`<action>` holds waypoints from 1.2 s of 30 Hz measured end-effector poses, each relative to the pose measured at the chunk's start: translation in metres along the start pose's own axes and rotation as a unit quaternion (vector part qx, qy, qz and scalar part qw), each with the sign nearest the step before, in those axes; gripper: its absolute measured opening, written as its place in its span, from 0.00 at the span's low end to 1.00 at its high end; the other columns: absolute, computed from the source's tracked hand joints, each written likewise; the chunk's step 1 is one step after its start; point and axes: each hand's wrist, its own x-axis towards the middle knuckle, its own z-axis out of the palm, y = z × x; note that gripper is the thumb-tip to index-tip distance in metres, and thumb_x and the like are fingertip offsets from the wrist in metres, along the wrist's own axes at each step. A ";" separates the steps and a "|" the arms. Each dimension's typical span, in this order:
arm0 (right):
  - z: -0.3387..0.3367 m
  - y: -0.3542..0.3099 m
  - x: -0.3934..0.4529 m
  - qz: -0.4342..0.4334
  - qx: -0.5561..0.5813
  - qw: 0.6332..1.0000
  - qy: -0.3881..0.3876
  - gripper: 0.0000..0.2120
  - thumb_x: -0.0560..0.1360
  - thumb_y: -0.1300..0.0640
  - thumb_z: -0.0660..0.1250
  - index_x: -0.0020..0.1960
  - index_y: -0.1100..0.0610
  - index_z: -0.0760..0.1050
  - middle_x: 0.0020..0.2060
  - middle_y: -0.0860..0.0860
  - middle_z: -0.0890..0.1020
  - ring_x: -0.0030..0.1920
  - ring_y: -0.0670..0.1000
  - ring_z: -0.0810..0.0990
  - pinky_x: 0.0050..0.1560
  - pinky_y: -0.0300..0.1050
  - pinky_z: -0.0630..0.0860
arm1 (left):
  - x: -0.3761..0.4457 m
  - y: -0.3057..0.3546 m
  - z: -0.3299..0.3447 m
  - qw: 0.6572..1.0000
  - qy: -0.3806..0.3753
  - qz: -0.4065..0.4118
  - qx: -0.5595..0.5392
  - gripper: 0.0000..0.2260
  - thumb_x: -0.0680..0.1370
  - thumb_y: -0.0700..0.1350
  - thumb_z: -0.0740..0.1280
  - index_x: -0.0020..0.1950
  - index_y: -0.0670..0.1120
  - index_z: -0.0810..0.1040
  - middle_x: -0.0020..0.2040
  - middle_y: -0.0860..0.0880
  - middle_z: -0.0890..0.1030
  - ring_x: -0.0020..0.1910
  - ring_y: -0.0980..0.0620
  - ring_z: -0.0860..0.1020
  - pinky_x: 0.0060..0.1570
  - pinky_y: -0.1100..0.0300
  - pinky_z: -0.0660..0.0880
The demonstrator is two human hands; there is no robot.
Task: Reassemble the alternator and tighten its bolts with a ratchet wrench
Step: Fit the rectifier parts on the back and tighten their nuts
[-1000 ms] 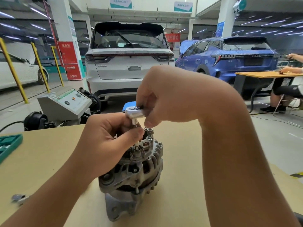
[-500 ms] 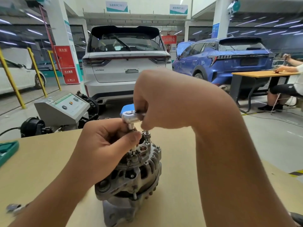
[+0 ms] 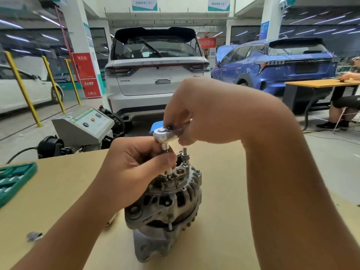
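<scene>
We work at a tan, matte surface [image 3: 224, 191] in a garage, with a white SUV [image 3: 155, 75] and a blue car [image 3: 276, 65] parked beyond it. The ribbed, grey cast-metal alternator [image 3: 165, 203] stands at the middle of the surface. Our left hand [image 3: 136, 168] curls round the socket stem at its top; our right hand [image 3: 204, 117] grips the ratchet wrench [image 3: 165, 135], whose round chrome head sits above. A green tool tray [image 3: 13, 180] at the left edge holds sockets.
</scene>
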 end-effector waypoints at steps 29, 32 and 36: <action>0.003 0.013 0.005 -0.028 0.051 0.998 0.017 0.16 0.74 0.60 0.75 0.52 0.38 0.84 0.43 0.37 0.84 0.40 0.39 0.82 0.35 0.35 0.75 | 0.002 -0.005 -0.006 0.999 -0.041 0.006 -0.010 0.05 0.77 0.48 0.72 0.46 0.47 0.85 0.39 0.41 0.84 0.38 0.35 0.81 0.39 0.39 0.78; 0.003 0.007 0.001 -0.032 -0.001 0.999 0.025 0.10 0.69 0.52 0.80 0.48 0.42 0.83 0.35 0.40 0.81 0.37 0.39 0.78 0.35 0.39 0.71 | 0.000 -0.003 -0.004 0.999 -0.031 0.015 -0.008 0.06 0.77 0.48 0.72 0.47 0.47 0.85 0.40 0.43 0.85 0.38 0.38 0.83 0.41 0.37 0.79; 0.004 0.004 0.002 -0.030 -0.026 0.999 0.002 0.08 0.69 0.51 0.80 0.44 0.43 0.82 0.29 0.37 0.80 0.31 0.38 0.77 0.31 0.38 0.66 | 0.000 -0.004 -0.004 1.000 -0.021 0.013 -0.003 0.04 0.77 0.46 0.73 0.47 0.46 0.86 0.40 0.43 0.85 0.39 0.37 0.83 0.41 0.35 0.79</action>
